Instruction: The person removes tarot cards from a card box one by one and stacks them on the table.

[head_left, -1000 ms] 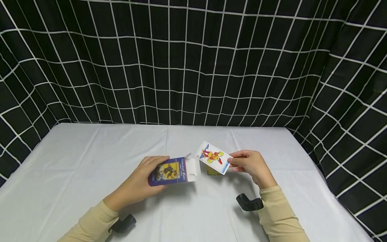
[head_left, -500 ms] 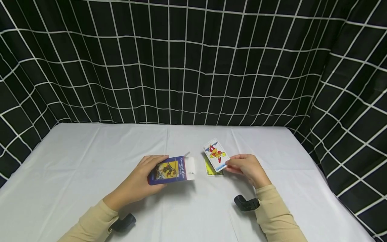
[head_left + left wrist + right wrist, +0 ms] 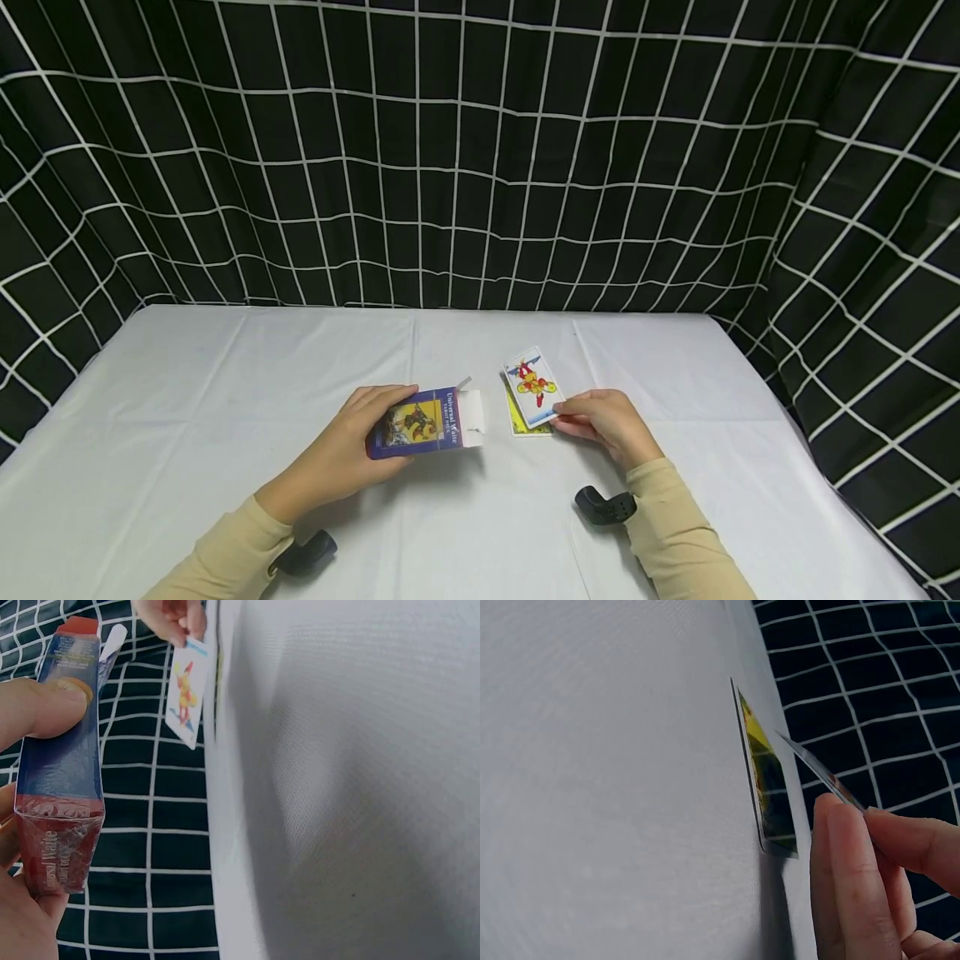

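Left hand: we are gripping the tarot box in our left hand (image 3: 352, 450), thumb on one side and fingers on the other, and are holding the tarot box (image 3: 412, 423) above the white cloth (image 3: 450, 533).
Box mouth: the white flap (image 3: 472, 421) is standing open toward the right; anything loose inside could slide out if we tip that end down. We cannot tell what the box is holding.
Right hand: we are pinching the figure card in our right hand (image 3: 603, 423), between thumb and fingers at its lower corner.
Figure card: the figure card (image 3: 536, 385) is hanging tilted over the yellow card, partly covering it in the head view but showing apart from it in the right wrist view.
Yellow card: the yellow card (image 3: 769, 780) is lying flat on the cloth; a low edge of ours could push it askew.
Pinch: we are controlling only one corner, so an early release could let the figure card land crooked.
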{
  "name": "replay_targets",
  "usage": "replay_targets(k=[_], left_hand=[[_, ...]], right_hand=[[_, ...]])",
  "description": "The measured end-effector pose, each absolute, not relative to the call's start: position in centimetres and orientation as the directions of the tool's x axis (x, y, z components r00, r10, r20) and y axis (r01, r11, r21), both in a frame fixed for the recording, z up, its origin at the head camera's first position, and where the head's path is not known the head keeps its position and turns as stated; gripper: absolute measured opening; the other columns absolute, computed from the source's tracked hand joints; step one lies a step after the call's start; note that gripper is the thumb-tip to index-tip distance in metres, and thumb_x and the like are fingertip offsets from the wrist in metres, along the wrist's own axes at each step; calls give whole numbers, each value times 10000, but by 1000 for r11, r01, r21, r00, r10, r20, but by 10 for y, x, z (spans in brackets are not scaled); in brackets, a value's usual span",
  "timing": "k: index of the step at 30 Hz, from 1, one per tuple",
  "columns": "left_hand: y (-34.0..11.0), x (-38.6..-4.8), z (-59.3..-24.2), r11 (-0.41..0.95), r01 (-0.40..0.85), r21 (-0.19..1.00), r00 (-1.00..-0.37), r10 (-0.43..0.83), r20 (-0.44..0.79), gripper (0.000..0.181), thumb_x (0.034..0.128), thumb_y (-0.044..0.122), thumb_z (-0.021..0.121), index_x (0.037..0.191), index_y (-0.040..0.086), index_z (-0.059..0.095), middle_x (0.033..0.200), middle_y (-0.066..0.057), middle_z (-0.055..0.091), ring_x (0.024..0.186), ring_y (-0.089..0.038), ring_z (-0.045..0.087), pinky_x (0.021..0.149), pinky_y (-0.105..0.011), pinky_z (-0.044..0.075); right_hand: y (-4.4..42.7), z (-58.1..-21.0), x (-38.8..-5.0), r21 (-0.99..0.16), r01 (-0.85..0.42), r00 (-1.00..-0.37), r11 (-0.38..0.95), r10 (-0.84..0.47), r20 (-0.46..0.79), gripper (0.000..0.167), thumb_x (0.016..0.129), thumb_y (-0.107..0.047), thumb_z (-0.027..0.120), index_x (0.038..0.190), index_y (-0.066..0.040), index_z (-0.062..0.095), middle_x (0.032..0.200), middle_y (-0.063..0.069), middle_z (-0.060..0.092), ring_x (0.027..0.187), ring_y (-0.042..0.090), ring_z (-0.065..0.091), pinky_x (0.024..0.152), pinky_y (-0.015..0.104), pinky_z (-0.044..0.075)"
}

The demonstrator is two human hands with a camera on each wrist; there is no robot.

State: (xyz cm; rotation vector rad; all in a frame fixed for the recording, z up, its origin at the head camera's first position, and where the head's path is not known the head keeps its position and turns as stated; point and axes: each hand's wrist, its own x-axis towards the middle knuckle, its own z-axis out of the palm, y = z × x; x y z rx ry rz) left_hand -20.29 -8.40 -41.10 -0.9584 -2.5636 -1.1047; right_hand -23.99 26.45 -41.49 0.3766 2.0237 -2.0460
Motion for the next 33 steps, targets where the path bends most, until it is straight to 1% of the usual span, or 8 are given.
replay_targets(k=[3,6,11,13,16,24,33], left_hand=[[-84,-203,-411,512,630,585,-773,488,405,767,747,122,843,1433,101,500,1407,-79,558,1258,-245,486,1036,-467,451],[-84,-203,-411,509,630,586,-772,490,405,771,745,125,844,1433,96,498,1407,-82,558,1257,-247,489,1045,-471,446],[-84,-203,-411,511,628,587,-774,489,402,770,745,134,844,1433,98,500,1407,-82,557,1260,-247,488,1049,-471,445],[-84,-203,-411,513,627,587,-775,488,401,769,747,138,844,1434,102,500,1410,-80,556,1265,-246,486,1047,-470,446],[-84,-203,-412,514,625,587,-776,487,400,768,748,137,845,1433,104,500,1412,-78,555,1267,-247,484,1047,-472,447],[-83,-202,-412,514,622,591,-779,486,398,774,744,122,851,1433,104,499,1410,-80,555,1266,-249,485,1047,-483,447],[-84,-203,-412,510,630,586,-772,494,400,781,745,126,846,1441,108,492,1411,-76,552,1268,-244,485,1050,-473,445]], right_hand=[[263,-416,-240,-935,355,-935,-18,4,-355,112,887,63,628,959,112,558,761,73,683,665,85,711,690,188,589],[262,-417,-240,-932,363,-932,2,3,-363,98,887,62,625,925,89,539,745,74,678,646,81,706,671,182,586],[260,-418,-238,-917,376,-926,131,11,-378,137,899,9,635,917,44,504,628,29,682,551,59,683,584,178,572],[260,-418,-237,-907,377,-925,186,17,-380,140,899,-14,645,916,42,518,592,13,676,520,55,669,553,183,565],[259,-419,-236,-896,377,-923,234,17,-383,135,899,-33,650,913,47,542,568,0,664,501,56,657,528,191,560],[257,-420,-235,-863,398,-910,312,17,-414,133,912,-55,639,901,64,582,556,2,632,476,49,637,510,197,554],[255,-423,-235,-842,391,-913,372,42,-406,162,903,-77,658,862,32,546,550,6,607,446,47,611,477,199,538]])
